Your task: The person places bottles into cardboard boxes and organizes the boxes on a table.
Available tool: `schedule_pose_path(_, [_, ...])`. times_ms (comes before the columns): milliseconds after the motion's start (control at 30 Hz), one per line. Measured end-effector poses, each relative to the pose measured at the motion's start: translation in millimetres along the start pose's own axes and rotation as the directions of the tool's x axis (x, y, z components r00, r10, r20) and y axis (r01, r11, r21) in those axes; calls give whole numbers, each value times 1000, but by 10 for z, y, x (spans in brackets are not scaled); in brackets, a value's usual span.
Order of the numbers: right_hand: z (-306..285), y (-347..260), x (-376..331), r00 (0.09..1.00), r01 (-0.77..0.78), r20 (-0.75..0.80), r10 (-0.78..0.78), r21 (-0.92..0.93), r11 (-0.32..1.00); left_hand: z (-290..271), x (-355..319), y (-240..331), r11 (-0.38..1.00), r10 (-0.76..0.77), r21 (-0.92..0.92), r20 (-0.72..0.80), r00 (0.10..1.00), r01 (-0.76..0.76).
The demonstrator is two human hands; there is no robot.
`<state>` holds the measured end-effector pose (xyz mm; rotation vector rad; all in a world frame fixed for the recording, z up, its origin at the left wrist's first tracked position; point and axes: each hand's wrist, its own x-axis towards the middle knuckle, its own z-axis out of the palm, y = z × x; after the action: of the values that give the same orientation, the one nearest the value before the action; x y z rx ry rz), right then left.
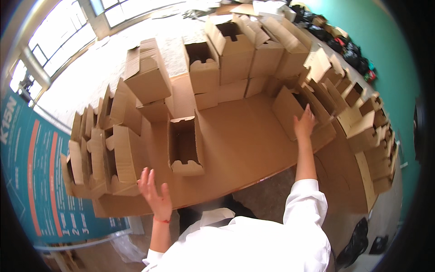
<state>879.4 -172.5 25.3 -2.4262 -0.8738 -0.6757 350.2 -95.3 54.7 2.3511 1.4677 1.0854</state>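
My left hand (155, 195) is open, fingers spread, above the front of the cardboard surface and holding nothing. It is nearest to a row of upright open-topped cardboard boxes (129, 149) at the left. Between my hands, an open cardboard box (186, 168) stands by itself, its inside showing. My right hand (304, 123) is open, thumb apart from the fingers, at a tilted open box (288, 111) on the right. Whether its fingers touch that box I cannot tell.
Stacked cardboard boxes (235, 59) line the far side, with a taller stack (147, 75) at far left. More open boxes (367, 131) curve along the right. A teal banner (41, 181) stands left; black bags (351, 59) lie by the green wall (385, 50).
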Motion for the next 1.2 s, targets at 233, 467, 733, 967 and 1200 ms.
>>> schedule_pose_path(233, [23,68,137,964,96,219,-147,229,969,363,33,282,857,-240,-423,178,954,295])
schedule_pose_path(467, [-565,-841,-495,867,41,430,-253,445,895,509,27,404,960,-101,-251,98,990,123])
schedule_pose_path(733, [-760,-1439,-1064,728,260,225,-648,783,564,747,94,1363,783,522,-522,256,814,-338])
schedule_pose_path(967, [-1123,-1110,-732,512,203,540,-668,680,705,1023,56,1455,858,448,-449,421,789,-248])
schedule_pose_path(1200, [-1046,-1181,-740,356,383,713,-604,479,790,1087,70,1576,803,556,-413,262,789,-429])
